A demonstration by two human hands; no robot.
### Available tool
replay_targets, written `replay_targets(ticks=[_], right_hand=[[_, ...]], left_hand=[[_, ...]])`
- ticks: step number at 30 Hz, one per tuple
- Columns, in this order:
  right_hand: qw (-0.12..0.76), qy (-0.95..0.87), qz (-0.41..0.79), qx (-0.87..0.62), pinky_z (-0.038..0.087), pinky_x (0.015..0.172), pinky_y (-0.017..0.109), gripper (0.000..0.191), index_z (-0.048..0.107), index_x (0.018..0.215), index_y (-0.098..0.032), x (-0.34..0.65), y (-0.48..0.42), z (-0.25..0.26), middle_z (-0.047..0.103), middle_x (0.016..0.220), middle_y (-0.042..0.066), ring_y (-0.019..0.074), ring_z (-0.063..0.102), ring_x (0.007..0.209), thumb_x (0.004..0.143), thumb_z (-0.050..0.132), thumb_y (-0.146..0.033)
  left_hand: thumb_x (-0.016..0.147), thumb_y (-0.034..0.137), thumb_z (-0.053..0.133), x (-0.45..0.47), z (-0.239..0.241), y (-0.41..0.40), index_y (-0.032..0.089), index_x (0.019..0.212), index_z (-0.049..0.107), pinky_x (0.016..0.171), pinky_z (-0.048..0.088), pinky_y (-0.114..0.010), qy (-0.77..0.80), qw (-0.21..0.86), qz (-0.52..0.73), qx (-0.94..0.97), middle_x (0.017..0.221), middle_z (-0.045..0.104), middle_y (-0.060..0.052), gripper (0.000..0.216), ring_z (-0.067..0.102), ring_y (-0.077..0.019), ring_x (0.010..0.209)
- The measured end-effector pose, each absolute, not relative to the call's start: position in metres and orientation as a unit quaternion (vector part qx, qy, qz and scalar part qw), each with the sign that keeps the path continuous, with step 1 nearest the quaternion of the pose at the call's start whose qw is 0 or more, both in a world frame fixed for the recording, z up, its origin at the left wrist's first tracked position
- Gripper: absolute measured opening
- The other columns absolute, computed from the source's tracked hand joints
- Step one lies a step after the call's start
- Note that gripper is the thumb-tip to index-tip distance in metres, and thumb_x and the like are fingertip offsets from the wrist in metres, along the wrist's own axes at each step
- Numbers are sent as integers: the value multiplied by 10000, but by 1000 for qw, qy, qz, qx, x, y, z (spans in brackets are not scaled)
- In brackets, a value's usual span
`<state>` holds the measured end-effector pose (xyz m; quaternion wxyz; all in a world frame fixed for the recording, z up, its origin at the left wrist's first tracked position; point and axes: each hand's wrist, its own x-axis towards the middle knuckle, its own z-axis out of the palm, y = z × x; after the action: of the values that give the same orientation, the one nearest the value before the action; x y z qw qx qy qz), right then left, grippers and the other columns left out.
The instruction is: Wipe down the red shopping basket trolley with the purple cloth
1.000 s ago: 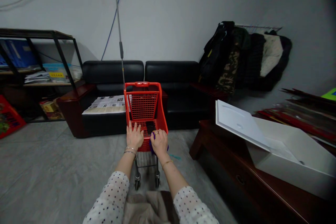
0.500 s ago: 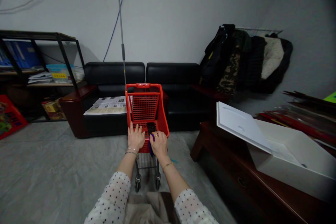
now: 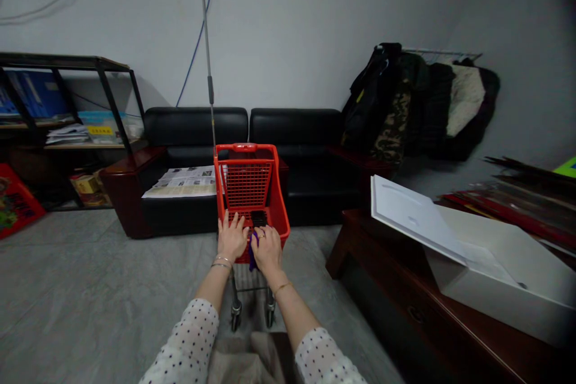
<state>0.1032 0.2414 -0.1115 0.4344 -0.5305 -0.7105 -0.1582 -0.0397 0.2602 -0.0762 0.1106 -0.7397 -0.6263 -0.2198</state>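
Note:
A small red shopping cart (image 3: 249,183) stands on the grey floor in front of me. My left hand (image 3: 231,237) lies on the cart's near end with its fingers spread flat. Beside it, my right hand (image 3: 266,247) is closed on a purple cloth (image 3: 252,255) pressed against the near edge of the cart. Something dark lies in the bottom of the basket.
A black sofa (image 3: 243,150) with newspapers (image 3: 184,180) stands behind the cart. A metal pole (image 3: 207,60) leans on the wall. A dark wooden table (image 3: 432,294) at right carries an open white box (image 3: 477,252). Coats (image 3: 418,102) hang at right; shelves (image 3: 67,114) stand at left.
My right hand has slid left along the cart's near edge with the purple cloth, closer to my left hand. The cart and left hand have hardly moved.

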Motion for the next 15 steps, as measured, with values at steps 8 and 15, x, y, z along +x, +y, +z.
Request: replay_targets(ticks=[8, 15], right_hand=[[465, -677, -166, -546, 397, 1054, 436, 340, 668, 1149, -139, 133, 247, -114, 668, 1125, 132, 243, 530, 1160, 971, 394, -233], [430, -734, -152, -503, 375, 1077, 430, 318, 648, 1197, -162, 105, 240, -111, 665, 1147, 114, 238, 532, 1158, 943, 499, -283]], left_hand=[[991, 383, 317, -45, -80, 260, 183, 1375, 557, 1197, 206, -589, -588, 117, -239, -764, 1513, 459, -75, 496, 123, -332, 1502], [999, 372, 301, -47, -75, 256, 178, 1393, 535, 1201, 199, -582, -575, 128, -232, -774, 1501, 474, -72, 497, 153, -314, 1500]])
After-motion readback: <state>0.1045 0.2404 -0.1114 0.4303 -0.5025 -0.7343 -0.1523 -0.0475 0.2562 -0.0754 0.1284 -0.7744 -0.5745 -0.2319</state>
